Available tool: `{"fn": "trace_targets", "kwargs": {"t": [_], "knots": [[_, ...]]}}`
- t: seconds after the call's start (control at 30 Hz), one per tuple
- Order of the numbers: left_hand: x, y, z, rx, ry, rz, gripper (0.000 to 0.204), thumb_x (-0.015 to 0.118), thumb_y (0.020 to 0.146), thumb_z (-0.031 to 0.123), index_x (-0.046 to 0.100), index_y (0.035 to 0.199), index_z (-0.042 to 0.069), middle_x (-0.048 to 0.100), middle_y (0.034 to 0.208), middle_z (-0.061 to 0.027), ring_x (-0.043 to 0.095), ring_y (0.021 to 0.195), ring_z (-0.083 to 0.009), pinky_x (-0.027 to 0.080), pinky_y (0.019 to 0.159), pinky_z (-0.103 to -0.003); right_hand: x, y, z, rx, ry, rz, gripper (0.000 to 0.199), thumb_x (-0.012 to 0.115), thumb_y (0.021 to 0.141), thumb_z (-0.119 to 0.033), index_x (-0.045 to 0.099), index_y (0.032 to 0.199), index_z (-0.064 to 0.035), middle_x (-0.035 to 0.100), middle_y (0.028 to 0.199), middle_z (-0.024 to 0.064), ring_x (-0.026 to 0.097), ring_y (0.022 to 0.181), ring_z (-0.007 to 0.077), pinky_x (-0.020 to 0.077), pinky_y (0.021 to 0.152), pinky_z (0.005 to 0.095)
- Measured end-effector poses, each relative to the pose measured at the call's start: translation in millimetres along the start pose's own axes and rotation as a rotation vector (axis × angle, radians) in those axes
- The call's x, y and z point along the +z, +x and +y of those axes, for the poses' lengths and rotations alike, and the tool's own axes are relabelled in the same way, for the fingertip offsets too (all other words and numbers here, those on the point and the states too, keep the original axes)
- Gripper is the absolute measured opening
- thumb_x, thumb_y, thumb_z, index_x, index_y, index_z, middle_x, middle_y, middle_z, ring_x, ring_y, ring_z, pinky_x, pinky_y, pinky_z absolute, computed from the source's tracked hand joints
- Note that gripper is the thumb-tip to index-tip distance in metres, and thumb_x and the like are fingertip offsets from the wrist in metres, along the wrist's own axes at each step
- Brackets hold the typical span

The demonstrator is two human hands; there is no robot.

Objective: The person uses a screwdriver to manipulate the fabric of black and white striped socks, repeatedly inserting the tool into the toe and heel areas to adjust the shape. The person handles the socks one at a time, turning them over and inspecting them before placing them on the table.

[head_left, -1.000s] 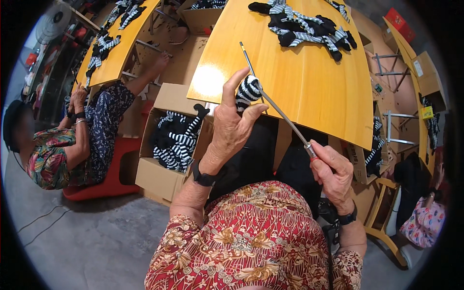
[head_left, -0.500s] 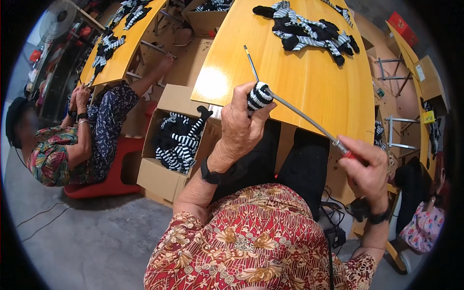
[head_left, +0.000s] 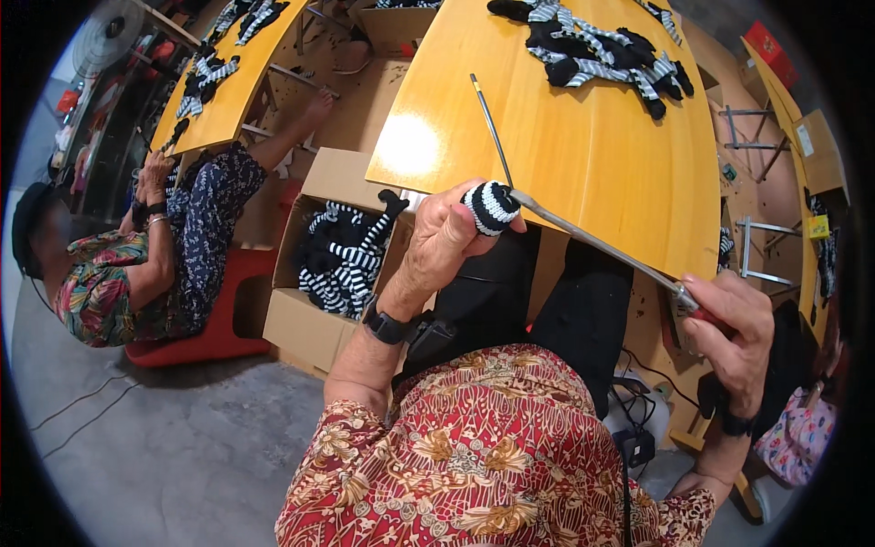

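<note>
Here in the head view, the person's left hand point(head_left: 439, 244) has a black-and-white striped knit bundle point(head_left: 490, 209) gripped in its fingers, right up at the near edge of the yellow wooden table point(head_left: 547, 159)! Out to the side, the right hand point(head_left: 736, 335) is wrapped around the red handle of a slim metal rod point(head_left: 602, 246), its tip meeting the bundle, though whether it goes inside cannot be told. Beyond, striped black-and-white knits point(head_left: 606, 59) lie heaped on the tabletop, and more fill an open cardboard box point(head_left: 301, 321) at the left.
</note>
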State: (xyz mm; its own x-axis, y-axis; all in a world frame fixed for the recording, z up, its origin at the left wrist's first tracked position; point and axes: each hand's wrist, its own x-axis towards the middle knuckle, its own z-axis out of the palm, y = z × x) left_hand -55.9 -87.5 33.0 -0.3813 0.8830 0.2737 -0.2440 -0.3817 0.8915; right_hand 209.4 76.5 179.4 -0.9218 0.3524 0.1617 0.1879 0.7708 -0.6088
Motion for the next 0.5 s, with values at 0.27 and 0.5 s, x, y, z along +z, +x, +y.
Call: {"fn": "trace_targets", "kwargs": {"t": [0.27, 0.5], "knots": [[5.2, 0.3, 7.1, 0.002, 0.004, 0.011, 0.069, 0.048, 0.085, 0.067, 0.055, 0.09, -0.002, 0.044, 0.056, -0.0001, 0.031, 0.048, -0.0043, 0.023, 0.045, -0.022, 4.0, -2.3, -7.2, -0.038, -0.035, 0.021, 0.045, 0.069, 0.064, -0.002, 0.068, 0.109, -0.0015, 0.061, 0.073, 0.0088, 0.057, 0.061, 0.0181, 0.0416, 0.056, 0.0282], [4.4, 2.7, 17.1, -0.051, 0.103, 0.009, 0.078, 0.047, 0.082, 0.073, 0.055, 0.083, -0.005, 0.047, 0.055, -0.002, 0.035, 0.047, -0.0052, 0.034, 0.048, -0.021, 0.2, 2.8, -5.5, -0.062, 0.015, -0.018, 0.045, 0.069, 0.065, 0.0, 0.068, 0.11, -0.002, 0.061, 0.073, 0.0092, 0.057, 0.061, 0.0185, 0.0419, 0.055, 0.0286]]}}
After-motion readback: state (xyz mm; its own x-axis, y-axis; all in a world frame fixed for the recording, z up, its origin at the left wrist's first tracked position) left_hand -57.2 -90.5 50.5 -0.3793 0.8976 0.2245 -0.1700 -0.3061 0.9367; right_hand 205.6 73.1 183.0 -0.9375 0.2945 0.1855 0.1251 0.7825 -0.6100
